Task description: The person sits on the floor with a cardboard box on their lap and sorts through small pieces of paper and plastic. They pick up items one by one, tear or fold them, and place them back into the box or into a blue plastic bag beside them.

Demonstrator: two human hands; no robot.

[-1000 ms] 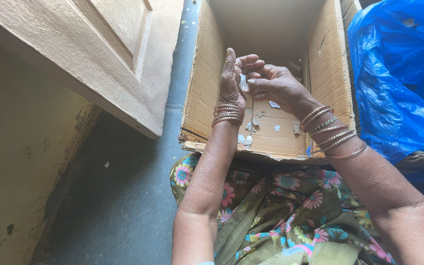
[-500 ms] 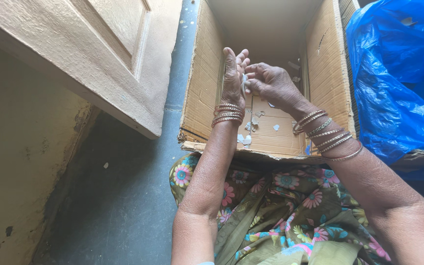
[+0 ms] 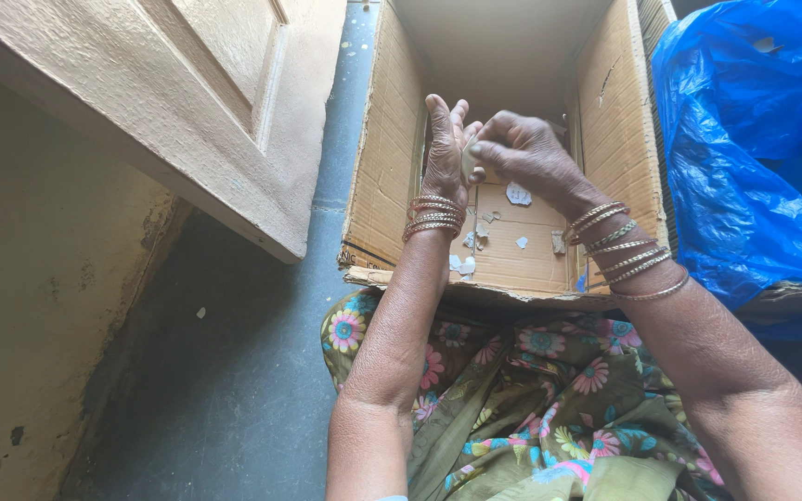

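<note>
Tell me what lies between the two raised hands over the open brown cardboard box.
In the head view, a small pale object, largely hidden, is pinched between the left hand and right hand, above the cardboard box.

A grey-blue floor [image 3: 234, 371] carries an open cardboard box [image 3: 387, 148] at twelve o'clock, a blue plastic bag [image 3: 754, 148] at two o'clock, a small white scrap [image 3: 200, 313] at nine.

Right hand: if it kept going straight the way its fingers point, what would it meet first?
Most likely the left hand: the right hand points leftward, fingertips already at the small pale piece there. Depth looks matched, though unsure.
</note>
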